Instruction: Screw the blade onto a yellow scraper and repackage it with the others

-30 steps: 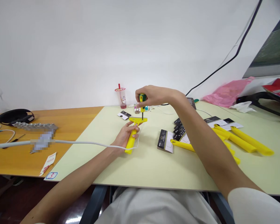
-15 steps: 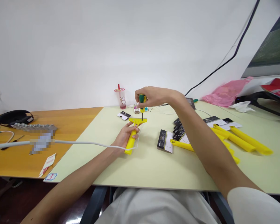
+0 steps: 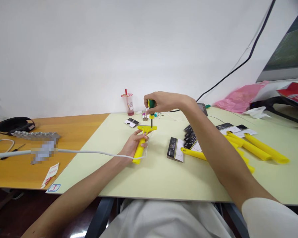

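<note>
My left hand [image 3: 133,145] is closed round the yellow handle of a scraper [image 3: 139,151], its wide head pointing away from me. My right hand [image 3: 157,101] grips a green and yellow screwdriver [image 3: 151,105] from above. The screwdriver stands upright, its dark shaft reaching down to the right side of the scraper head. Whether its tip sits in a screw is too small to tell. A black and white card [image 3: 175,149] lies to the right of the scraper, beside a yellow handle [image 3: 194,154] partly hidden by my right forearm.
More yellow handles [image 3: 267,148] and printed cards lie at the right. A plastic cup with a red straw [image 3: 129,104] stands by the wall, a small card [image 3: 131,122] before it. A white cable [image 3: 89,151] crosses the view. Headphones [image 3: 15,125] rest on the wooden table.
Almost nothing differs. Both hands keep their hold on the scraper and the screwdriver, and the fingers on the screwdriver have shifted very slightly.
</note>
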Action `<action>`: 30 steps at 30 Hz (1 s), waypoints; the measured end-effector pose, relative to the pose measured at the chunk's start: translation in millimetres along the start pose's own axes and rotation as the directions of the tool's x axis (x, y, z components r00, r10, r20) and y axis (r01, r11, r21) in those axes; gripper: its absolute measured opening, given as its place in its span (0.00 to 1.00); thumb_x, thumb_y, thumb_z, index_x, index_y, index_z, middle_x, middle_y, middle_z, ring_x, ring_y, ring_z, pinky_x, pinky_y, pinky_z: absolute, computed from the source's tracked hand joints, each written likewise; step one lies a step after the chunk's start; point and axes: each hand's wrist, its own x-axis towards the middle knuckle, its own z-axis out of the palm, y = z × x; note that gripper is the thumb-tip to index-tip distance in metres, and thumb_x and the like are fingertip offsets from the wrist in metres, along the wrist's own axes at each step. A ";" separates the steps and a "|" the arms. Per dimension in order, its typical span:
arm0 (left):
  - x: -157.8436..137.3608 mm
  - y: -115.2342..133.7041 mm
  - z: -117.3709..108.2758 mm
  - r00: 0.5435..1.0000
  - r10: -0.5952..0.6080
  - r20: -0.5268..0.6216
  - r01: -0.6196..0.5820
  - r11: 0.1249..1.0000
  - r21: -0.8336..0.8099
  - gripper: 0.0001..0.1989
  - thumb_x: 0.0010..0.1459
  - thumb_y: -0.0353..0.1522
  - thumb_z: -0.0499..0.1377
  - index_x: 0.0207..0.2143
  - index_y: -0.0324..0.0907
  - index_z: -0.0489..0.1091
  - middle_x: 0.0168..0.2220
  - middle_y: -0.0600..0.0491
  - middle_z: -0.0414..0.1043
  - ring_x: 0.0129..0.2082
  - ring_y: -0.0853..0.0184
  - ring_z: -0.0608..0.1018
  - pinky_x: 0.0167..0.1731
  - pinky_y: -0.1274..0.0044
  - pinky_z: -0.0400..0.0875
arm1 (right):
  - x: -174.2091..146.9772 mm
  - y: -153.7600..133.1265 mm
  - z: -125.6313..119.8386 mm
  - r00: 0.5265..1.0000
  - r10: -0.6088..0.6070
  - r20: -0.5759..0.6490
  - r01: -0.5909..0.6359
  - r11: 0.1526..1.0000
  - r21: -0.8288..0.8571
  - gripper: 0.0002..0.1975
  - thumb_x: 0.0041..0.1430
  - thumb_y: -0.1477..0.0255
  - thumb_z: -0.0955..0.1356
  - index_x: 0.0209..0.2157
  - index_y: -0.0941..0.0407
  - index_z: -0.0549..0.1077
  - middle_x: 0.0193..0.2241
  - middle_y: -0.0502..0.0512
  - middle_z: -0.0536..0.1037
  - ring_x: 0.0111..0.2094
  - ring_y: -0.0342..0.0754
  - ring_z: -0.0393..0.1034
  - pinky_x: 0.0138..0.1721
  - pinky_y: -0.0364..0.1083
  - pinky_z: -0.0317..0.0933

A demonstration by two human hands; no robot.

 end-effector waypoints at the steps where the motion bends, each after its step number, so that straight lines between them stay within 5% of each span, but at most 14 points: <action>1: 0.7 -0.8 -1.2 1.000 0.001 0.006 -0.001 1.000 0.000 0.25 0.52 0.15 0.67 0.48 0.42 0.67 0.57 0.42 0.76 0.29 0.76 0.76 0.18 0.86 0.62 | -1.1 -0.2 -0.2 1.000 0.023 0.013 -0.023 1.000 0.000 0.15 0.66 0.57 0.77 0.44 0.50 0.73 0.43 0.54 0.80 0.34 0.49 0.70 0.31 0.48 0.55; 9: 1.5 -0.9 -2.0 1.000 0.007 -0.011 -0.007 1.000 -0.016 0.24 0.54 0.15 0.65 0.48 0.43 0.65 0.55 0.43 0.76 0.29 0.75 0.76 0.19 0.86 0.64 | 0.3 -4.3 -0.1 0.997 -0.060 0.043 0.055 0.994 0.095 0.09 0.64 0.70 0.77 0.42 0.52 0.77 0.40 0.53 0.82 0.35 0.48 0.72 0.32 0.46 0.57; 21: 5.0 -3.3 -4.3 1.000 0.009 0.015 -0.009 1.000 -0.008 0.20 0.55 0.16 0.66 0.46 0.41 0.69 0.47 0.48 0.76 0.29 0.76 0.76 0.18 0.87 0.63 | 4.2 2.2 3.4 1.000 -0.009 0.030 0.006 0.997 0.080 0.20 0.64 0.52 0.79 0.37 0.53 0.77 0.34 0.54 0.84 0.31 0.48 0.76 0.30 0.46 0.57; 30: 3.6 -4.3 -1.8 1.000 0.004 -0.002 -0.004 1.000 0.011 0.23 0.53 0.15 0.67 0.48 0.40 0.69 0.45 0.49 0.75 0.30 0.74 0.77 0.17 0.87 0.62 | 3.4 -2.9 5.2 0.999 0.039 0.016 -0.040 0.996 0.080 0.27 0.59 0.52 0.81 0.28 0.53 0.67 0.24 0.52 0.80 0.25 0.51 0.79 0.25 0.47 0.56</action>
